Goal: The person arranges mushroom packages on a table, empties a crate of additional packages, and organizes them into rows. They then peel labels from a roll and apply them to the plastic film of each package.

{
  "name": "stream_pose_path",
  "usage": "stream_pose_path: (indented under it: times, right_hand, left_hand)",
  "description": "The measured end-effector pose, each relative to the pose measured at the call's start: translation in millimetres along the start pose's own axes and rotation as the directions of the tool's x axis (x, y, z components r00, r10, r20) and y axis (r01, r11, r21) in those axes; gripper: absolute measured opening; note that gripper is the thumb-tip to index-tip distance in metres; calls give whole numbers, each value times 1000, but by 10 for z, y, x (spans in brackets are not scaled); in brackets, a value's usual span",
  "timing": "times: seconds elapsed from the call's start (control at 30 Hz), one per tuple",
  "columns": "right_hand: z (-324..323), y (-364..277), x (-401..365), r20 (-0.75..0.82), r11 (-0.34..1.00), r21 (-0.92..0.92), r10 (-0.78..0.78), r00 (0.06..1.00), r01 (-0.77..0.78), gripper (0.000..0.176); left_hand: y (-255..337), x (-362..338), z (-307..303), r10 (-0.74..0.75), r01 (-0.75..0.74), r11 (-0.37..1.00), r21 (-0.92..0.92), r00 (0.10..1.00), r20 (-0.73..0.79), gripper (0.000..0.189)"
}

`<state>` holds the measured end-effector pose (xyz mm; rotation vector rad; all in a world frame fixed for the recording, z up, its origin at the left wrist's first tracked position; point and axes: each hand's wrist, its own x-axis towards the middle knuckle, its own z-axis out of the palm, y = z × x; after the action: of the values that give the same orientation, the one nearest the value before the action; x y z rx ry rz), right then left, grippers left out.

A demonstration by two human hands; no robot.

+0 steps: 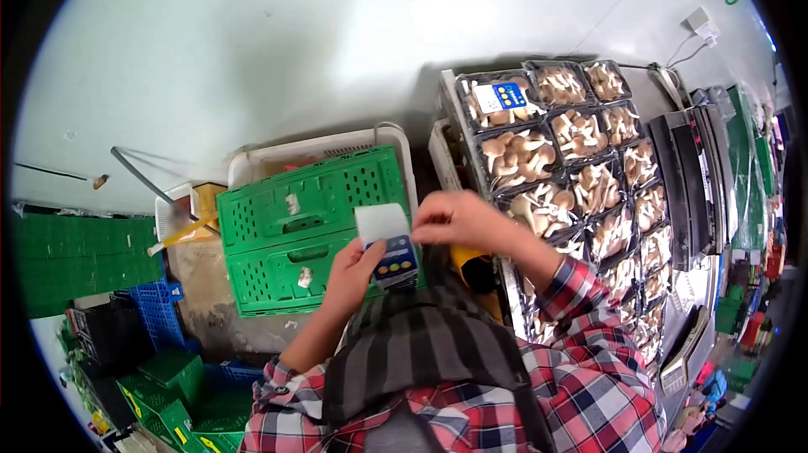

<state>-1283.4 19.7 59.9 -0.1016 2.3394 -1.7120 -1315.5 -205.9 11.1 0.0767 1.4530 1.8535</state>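
My left hand (353,272) is closed around a strip of blue and white labels (392,258), its thumb lying on the printed blue side. A blank white part of the strip curls up at the top. Close by the strip's right edge, my right hand (461,219) has its fingers pinched together; whether a label is between them is hidden. To the right stand rows of black trays of mushrooms (517,157) under clear film. One tray at the far left corner carries a blue and white label (500,98).
Green folding crates (316,238) lie in front of my left hand, over a white tub (404,146). A yellow-handled tool (187,232) leans at the left. Stacked black trays (686,179) stand beyond the mushrooms. Blue (157,314) and green crates (164,390) sit at lower left.
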Motion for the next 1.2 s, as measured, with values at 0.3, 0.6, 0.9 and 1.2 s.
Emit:
stream_pose_path:
  times: [0.3, 0.6, 0.9, 1.2]
  right_hand:
    - [435, -194, -68, 19, 629, -707, -440, 898, 323, 28]
    - [477, -16, -391, 269, 448, -720, -524, 808, 530, 12]
    - [-2139, 822, -914, -802, 964, 262, 185, 568, 55, 15]
    - [-3355, 1812, -594, -713, 893, 448, 390, 582, -48, 21]
  left_hand:
    - [-82, 80, -73, -89, 89, 996, -10, 996, -19, 29]
    - [-226, 352, -128, 141, -227, 785, 577, 972, 190, 24]
    - [-357, 162, -276, -454, 466, 866, -180, 885, 103, 43]
    - [-115, -224, 131, -394, 323, 919, 228, 715, 578, 62]
